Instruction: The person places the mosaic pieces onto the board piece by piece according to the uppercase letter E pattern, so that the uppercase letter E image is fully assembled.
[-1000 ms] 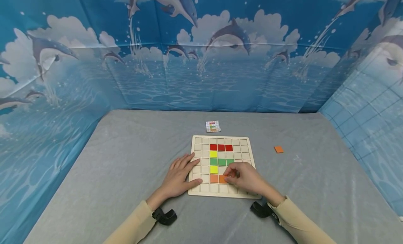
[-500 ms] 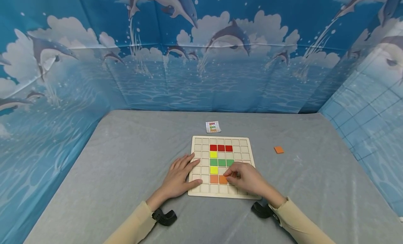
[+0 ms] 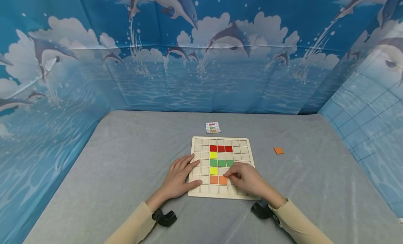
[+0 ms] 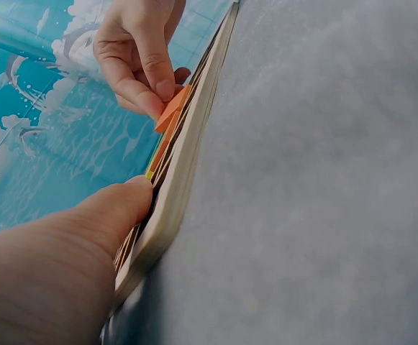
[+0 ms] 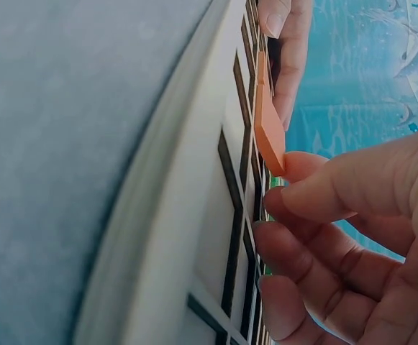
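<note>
A pale wooden grid board point(image 3: 204, 195) lies on the grey cloth, with red tiles point(image 3: 221, 149), yellow tiles point(image 3: 213, 171) and green tiles point(image 3: 221, 163) in its cells. My left hand point(image 3: 177, 175) rests spread at the board's left side, its thumb and fingertips over the edge. My right hand point(image 3: 247, 177) pinches the raised edge of an orange square tile point(image 5: 268, 136) between thumb and finger. That tile leans tilted over the lower row, its far edge down near a flat orange tile point(image 3: 214, 180). In the left wrist view, the pinched orange tile point(image 4: 171, 108) stands above the board.
A small printed pattern card point(image 3: 213, 127) lies behind the board. One loose orange tile point(image 3: 278, 151) is on the grey cloth point(image 3: 315, 167) to the right. A blue dolphin-print curtain point(image 3: 201, 86) stands at the back and sides.
The orange tile at my right fingers has changed its tilt and its face looks lighter and more visible. Both hands stay in nearly the same place.
</note>
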The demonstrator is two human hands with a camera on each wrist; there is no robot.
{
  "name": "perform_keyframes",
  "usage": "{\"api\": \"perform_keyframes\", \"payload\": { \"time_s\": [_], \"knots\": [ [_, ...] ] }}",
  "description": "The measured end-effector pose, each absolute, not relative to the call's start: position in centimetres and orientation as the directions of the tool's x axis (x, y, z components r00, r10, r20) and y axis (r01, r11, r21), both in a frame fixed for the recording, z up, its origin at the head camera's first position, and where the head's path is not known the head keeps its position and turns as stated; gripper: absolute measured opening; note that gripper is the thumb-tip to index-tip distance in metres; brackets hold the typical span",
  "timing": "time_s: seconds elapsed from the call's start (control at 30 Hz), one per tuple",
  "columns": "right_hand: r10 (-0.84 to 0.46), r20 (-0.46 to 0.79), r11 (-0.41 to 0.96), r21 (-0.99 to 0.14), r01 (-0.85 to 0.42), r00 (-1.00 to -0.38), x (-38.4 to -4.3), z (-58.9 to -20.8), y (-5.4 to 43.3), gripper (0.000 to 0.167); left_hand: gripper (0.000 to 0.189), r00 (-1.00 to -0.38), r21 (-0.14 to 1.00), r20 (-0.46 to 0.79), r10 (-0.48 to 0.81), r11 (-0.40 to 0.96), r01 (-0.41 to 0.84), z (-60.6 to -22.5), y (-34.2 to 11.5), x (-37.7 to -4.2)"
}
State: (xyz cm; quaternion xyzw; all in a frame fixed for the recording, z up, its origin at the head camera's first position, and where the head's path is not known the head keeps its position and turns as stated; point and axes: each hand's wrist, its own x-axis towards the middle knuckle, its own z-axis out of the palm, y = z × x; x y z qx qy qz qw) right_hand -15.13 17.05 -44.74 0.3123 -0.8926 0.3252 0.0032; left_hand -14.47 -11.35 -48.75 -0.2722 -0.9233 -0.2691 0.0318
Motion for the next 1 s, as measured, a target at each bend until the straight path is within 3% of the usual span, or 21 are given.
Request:
{"api": "perform_keyframes", "payload": {
  "time_s": [0.37, 0.6, 0.8, 1.0],
  "knots": [
    [-0.541, 0.199, 0.614, -0.570, -0.546, -0.817, -15.1, -44.8, 17.0, 0.023, 0.069, -0.850, 0.491, 0.207, 0.484, 0.700, 0.518, -48.7, -11.2, -14.4],
    [-0.574, 0.196, 0.523, -0.659, -0.540, -0.795, -15.8, -44.9, 18.0, 0.016, 0.069, -0.850, 0.495, 0.207, 0.484, 0.698, 0.517, -48.6, -11.2, -14.3],
    [-0.500, 0.110, 0.535, -0.741, -0.406, -0.859, -17.0, -44.1, 20.2, 0.010, 0.069, -0.850, 0.492, 0.204, 0.485, 0.700, 0.517, -48.6, -11.3, -14.3],
    [-0.310, 0.115, 0.609, -0.738, -0.290, -0.944, -18.6, -43.8, 23.7, 0.024, 0.069, -0.848, 0.486, 0.210, 0.486, 0.700, 0.522, -48.8, -11.3, -14.4]
  ]
}}
